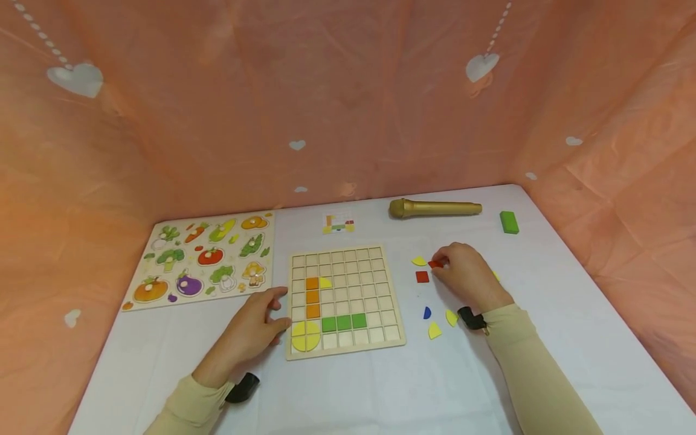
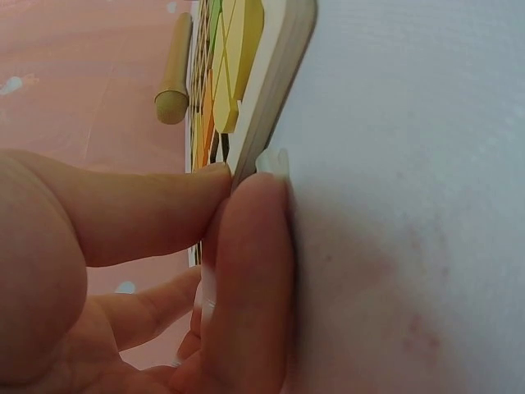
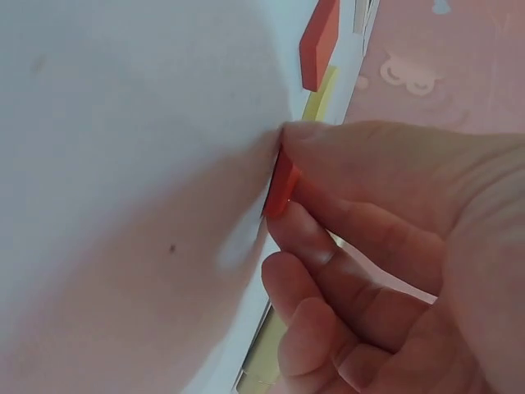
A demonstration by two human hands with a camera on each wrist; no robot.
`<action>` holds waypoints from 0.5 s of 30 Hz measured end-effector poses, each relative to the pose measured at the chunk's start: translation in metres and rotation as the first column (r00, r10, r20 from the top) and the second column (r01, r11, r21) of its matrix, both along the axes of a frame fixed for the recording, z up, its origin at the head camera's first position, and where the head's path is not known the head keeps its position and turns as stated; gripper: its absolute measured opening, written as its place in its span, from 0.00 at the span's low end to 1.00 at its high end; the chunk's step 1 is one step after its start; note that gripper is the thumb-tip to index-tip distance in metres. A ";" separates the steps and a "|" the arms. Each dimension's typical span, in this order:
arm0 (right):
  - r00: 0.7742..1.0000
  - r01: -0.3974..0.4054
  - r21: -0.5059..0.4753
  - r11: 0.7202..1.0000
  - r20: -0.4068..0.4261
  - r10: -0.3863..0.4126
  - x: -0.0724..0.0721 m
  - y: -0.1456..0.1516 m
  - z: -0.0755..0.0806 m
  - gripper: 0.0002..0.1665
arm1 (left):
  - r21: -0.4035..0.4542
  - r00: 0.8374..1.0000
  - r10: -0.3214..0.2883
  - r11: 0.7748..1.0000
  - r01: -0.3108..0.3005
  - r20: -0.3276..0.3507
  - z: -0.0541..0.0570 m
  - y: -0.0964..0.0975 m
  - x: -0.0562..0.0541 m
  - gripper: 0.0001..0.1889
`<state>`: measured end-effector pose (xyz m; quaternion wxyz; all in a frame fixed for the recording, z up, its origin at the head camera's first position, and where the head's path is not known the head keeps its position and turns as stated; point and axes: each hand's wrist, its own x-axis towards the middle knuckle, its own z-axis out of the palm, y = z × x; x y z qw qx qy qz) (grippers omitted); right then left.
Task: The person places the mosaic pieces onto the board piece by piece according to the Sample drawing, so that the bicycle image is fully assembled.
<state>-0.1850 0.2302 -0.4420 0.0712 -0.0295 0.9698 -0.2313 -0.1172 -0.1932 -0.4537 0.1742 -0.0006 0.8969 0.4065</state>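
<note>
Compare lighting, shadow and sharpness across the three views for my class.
Head view: bright and fairly even, the board grid reading clearly; left wrist view: dimmer, a soft-edged shadow on the table beside the left grip; right wrist view: a broader, soft-edged shadow beside the right grip.

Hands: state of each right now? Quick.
Left hand: open, resting at the left edge of the grid board.
Right hand: closed, pinching a red piece between thumb and finger.
</note>
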 end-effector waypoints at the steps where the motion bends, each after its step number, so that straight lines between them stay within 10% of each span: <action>1: 1.000 -0.002 0.002 1.000 -0.004 0.002 0.000 0.000 0.000 0.12 | -0.001 1.000 0.001 1.000 -0.001 0.001 0.000 0.000 0.000 0.34; 15: 0.994 -0.108 -0.016 0.994 -0.010 0.108 0.006 -0.019 0.008 0.09 | 0.008 0.999 0.021 1.000 -0.021 0.026 0.001 0.002 0.000 0.35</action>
